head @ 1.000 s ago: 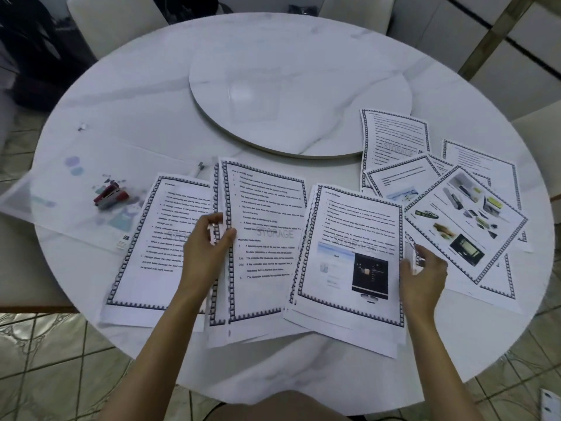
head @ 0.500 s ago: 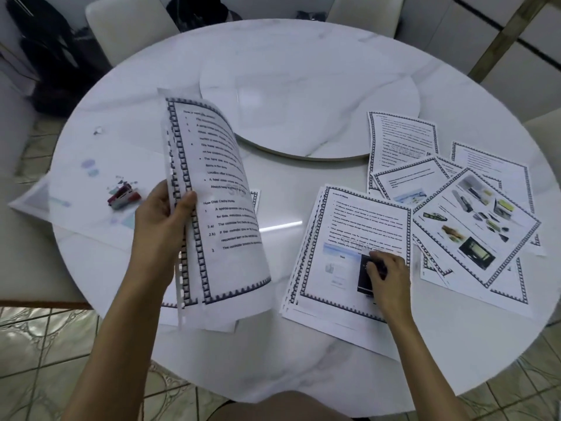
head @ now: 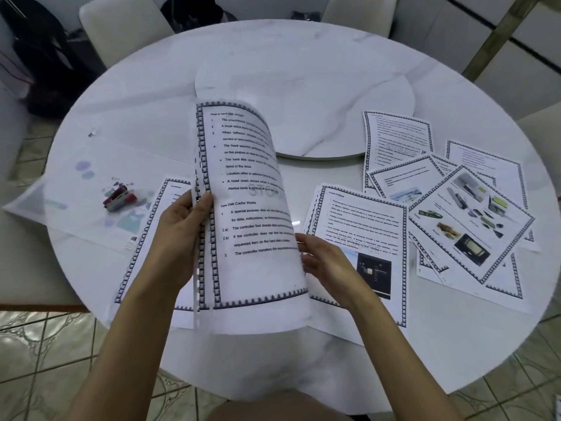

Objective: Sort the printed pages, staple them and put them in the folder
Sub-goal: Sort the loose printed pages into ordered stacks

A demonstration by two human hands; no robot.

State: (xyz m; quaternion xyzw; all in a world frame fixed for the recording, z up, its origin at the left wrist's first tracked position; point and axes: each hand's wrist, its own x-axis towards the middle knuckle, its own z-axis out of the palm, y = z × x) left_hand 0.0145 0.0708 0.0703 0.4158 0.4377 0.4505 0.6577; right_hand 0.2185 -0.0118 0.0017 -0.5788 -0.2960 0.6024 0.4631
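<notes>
My left hand (head: 182,235) grips the left edge of a small stack of printed pages (head: 252,220), held upright above the table with its top curling away. My right hand (head: 329,265) touches the stack's right edge, fingers reaching behind the sheet; how firmly it holds is unclear. One bordered page (head: 145,238) lies flat behind my left hand. A pile with a screenshot picture (head: 364,226) lies to the right. More pages (head: 467,214) are scattered further right. A red stapler (head: 119,198) rests on the translucent folder (head: 69,189) at the left.
The round white marble table (head: 440,344) carries a raised turntable (head: 318,95) in its middle. Pale chairs (head: 121,28) stand around the far side, with dark bags (head: 39,56) behind at the left. Tiled floor shows below the table's near rim.
My left hand lifted the middle stack off the table and brought it toward the centre. My right hand left the screenshot pile and moved to the lifted stack's right edge.
</notes>
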